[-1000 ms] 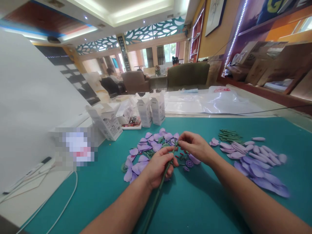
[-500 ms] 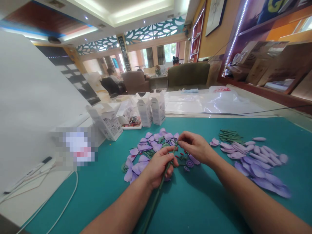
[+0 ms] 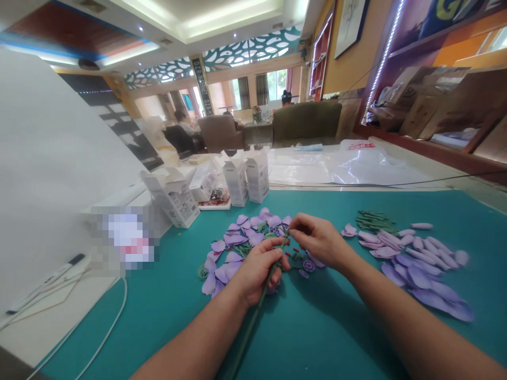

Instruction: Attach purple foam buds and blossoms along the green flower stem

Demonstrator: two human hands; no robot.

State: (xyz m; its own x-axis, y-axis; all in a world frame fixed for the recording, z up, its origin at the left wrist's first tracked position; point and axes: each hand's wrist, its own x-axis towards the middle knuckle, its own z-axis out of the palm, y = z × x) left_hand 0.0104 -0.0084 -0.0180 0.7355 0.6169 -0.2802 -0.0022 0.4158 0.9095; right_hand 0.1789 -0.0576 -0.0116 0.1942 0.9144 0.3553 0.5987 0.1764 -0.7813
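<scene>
Two bare hands of mine work at one green stem (image 3: 253, 323), which slants from the bottom edge, below my left fingers, up and away to the right, its far end reaching my right fingertips. My left hand (image 3: 261, 266) is wrapped around it near that end, thumb on top; my right hand (image 3: 317, 236) has thumb and forefinger pinched together on the tip. What exactly sits in that pinch I cannot make out, as it is small and my fingers cover it; the stem's near end is cut off by the frame. My left hand also covers part of the loose purple petals (image 3: 233, 240) spread beyond and left of its fingers. Just under my right hand lie purple wheel-shaped pieces (image 3: 308, 266) and tiny red-tipped bits (image 3: 295, 250), partly blocked by my fingers. Well right of them rest a bundle of green sticks (image 3: 374, 220) and long purple petals (image 3: 423, 285), all on the green mat (image 3: 336, 338). White boxes (image 3: 257, 177) stand farther off, beyond my left fingers.
</scene>
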